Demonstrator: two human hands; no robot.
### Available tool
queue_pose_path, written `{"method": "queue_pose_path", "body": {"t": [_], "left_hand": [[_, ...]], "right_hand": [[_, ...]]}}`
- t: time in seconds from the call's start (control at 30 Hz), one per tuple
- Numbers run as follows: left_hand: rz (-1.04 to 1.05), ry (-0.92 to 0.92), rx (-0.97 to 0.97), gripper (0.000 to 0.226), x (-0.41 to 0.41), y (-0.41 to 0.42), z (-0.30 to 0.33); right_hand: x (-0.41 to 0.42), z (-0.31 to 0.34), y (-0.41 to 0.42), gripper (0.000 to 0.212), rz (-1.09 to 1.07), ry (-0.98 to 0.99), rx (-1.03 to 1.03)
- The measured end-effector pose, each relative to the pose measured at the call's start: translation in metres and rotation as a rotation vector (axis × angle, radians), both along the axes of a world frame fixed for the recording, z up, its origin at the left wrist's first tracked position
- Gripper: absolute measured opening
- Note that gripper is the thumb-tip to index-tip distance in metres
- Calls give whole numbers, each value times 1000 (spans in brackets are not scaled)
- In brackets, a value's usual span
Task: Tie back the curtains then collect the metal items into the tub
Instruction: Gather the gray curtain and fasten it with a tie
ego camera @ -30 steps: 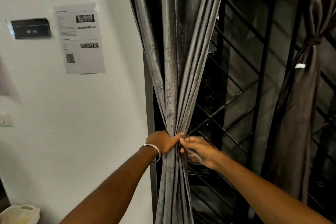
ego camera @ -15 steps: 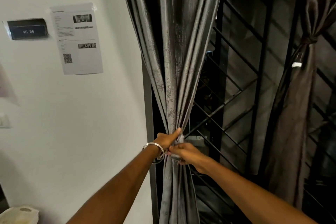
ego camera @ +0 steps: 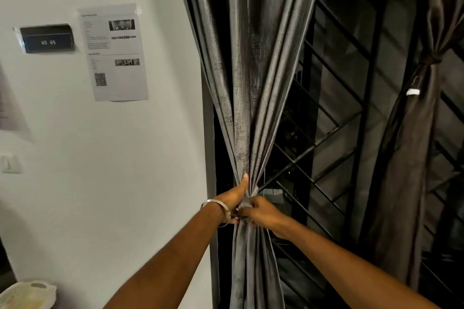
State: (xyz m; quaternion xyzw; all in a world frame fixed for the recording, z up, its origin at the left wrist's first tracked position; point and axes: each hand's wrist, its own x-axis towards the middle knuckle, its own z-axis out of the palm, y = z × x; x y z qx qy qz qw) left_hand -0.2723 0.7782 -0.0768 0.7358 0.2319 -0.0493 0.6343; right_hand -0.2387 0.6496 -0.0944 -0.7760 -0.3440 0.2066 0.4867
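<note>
A grey curtain (ego camera: pixel 253 83) hangs in front of me, gathered into a narrow bunch at waist height. My left hand (ego camera: pixel 234 195) grips the bunch from the left, thumb pointing up along the folds. My right hand (ego camera: pixel 261 211) pinches a grey tie strip (ego camera: pixel 252 194) wrapped around the bunch, just right of my left hand. A brown curtain (ego camera: pixel 411 158) at the right is tied back with its own band (ego camera: pixel 430 59). No metal items or tub can be made out.
A white wall (ego camera: pixel 113 170) at the left carries a printed sheet (ego camera: pixel 114 51), a black sign (ego camera: pixel 47 38) and a light switch (ego camera: pixel 10 163). A black window grille (ego camera: pixel 326 133) stands behind the curtains. A pale woven object (ego camera: pixel 27 295) sits at the bottom left.
My right hand has moved left and in against the bunch, now working the tie strip beside my left hand. My left hand has kept its grip on the curtain.
</note>
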Motion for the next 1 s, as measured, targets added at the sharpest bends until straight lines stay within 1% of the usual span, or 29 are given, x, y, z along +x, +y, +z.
{"method": "queue_pose_path", "body": {"t": [0.03, 0.07, 0.17, 0.27, 0.37, 0.5, 0.6, 0.67, 0.73, 0.8, 0.93, 1.0], "left_hand": [[-21, 5, -3, 117, -2, 0, 0], [-31, 8, -5, 113, -4, 0, 0], [-47, 0, -10, 95, -12, 4, 0], [-80, 40, 52, 94, -14, 7, -5], [-104, 59, 45, 93, -16, 4, -8], [-105, 56, -15, 93, -13, -1, -16], [-74, 25, -39, 91, -8, -4, -19], [-86, 36, -109, 87, -5, -5, -20], [-90, 40, -243, 81, -4, -8, -20], [-52, -7, -351, 73, -4, -13, -20], [79, -152, -485, 49, 1, -17, -17], [140, -171, -500, 39, 3, -20, -17]], "right_hand": [[1, -1, 1, 18, -19, 1, 4], [2, -1, 2, 21, -40, 30, 11], [5, 3, 1, 27, -126, 248, 83], [9, 3, -1, 28, -164, 424, 165], [12, 2, -4, 28, -176, 498, 195], [12, 1, -8, 28, -122, 505, 179], [12, 2, -9, 27, -134, 475, 145], [10, 3, -8, 28, -150, 466, 114], [7, 5, -5, 29, -155, 458, 95], [3, 7, -5, 30, -146, 454, 92], [-2, 5, -5, 31, -108, 450, 73], [0, 3, -8, 36, -75, 420, 26]]}}
